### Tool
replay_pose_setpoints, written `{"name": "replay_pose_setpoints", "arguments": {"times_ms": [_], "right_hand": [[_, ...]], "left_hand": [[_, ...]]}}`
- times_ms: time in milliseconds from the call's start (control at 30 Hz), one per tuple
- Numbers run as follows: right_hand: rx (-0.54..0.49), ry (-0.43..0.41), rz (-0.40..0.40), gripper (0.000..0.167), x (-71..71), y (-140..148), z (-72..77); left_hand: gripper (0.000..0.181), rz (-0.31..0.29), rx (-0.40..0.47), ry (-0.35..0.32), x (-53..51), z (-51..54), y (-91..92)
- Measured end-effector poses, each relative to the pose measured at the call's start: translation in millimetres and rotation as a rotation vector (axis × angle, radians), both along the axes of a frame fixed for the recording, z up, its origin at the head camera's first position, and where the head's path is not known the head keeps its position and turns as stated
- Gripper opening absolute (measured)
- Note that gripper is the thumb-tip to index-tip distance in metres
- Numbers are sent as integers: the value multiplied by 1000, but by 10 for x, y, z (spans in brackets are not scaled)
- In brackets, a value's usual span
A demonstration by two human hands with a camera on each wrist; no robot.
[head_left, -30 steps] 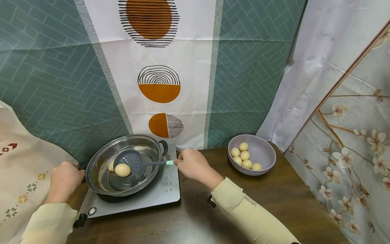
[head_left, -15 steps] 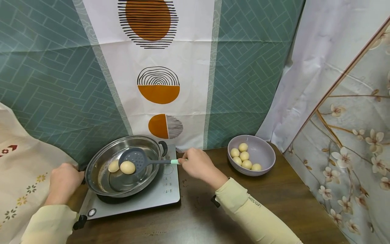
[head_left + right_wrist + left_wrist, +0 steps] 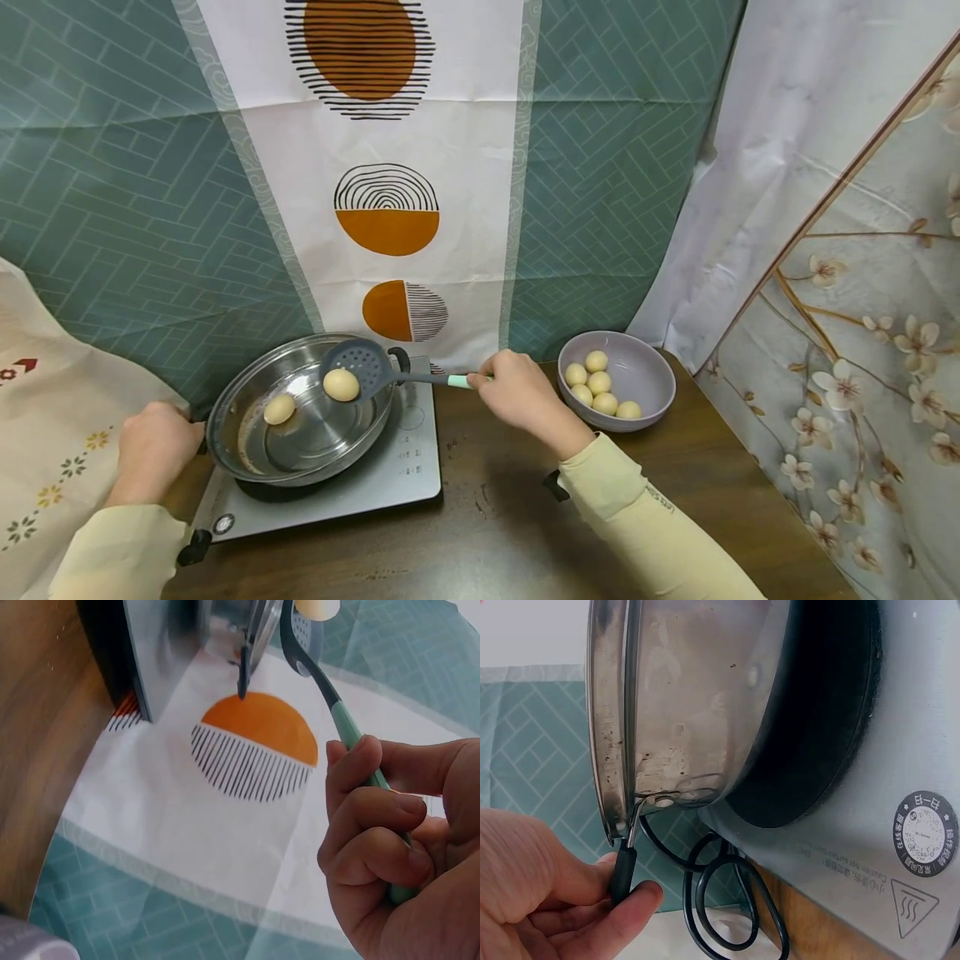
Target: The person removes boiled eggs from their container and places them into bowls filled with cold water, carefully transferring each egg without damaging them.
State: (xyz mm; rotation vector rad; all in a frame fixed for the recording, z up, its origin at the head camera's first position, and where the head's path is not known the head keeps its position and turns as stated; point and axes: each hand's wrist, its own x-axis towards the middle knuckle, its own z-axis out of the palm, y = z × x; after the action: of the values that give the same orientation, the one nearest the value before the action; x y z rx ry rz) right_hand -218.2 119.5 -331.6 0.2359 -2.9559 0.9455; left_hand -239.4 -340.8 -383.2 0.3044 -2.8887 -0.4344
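My right hand [image 3: 521, 390] grips the green handle of a grey slotted skimmer [image 3: 365, 360], its fingers curled round it in the right wrist view. On the skimmer lies one pale egg-like ball [image 3: 341, 385], held above the right part of a steel pan [image 3: 330, 457]. A second pale egg-like ball [image 3: 280, 409] sits inside the pan, left of the middle. My left hand [image 3: 156, 446] is at the pan's left side. In the left wrist view, its thumb and fingers pinch the pan's black side handle [image 3: 623, 875].
Under the pan is a grey induction cooker [image 3: 375, 492] on the wooden table [image 3: 480, 533]. A lilac bowl [image 3: 651, 379] with several pale balls stands at the back right. A black cable [image 3: 742, 900] coils behind the cooker. Patterned cloth hangs behind.
My right hand has moved right and slightly up with the skimmer, carrying one ball from the pan's middle toward its right rim. The other ball stays in the pan. My left hand keeps its place.
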Motion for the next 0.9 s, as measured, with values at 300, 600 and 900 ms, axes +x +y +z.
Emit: {"name": "replay_pose_setpoints", "arguments": {"times_ms": [300,600,900], "right_hand": [[-27,-6,-89,30,44,393,87],[-58,0,-136,34,116,873,186],[-33,-15,-194,33,234,1335,246]], "left_hand": [[38,8,5,-35,11,-12,-8],[39,27,15,-44,6,4,11],[39,19,7,-32,7,6,16]]}}
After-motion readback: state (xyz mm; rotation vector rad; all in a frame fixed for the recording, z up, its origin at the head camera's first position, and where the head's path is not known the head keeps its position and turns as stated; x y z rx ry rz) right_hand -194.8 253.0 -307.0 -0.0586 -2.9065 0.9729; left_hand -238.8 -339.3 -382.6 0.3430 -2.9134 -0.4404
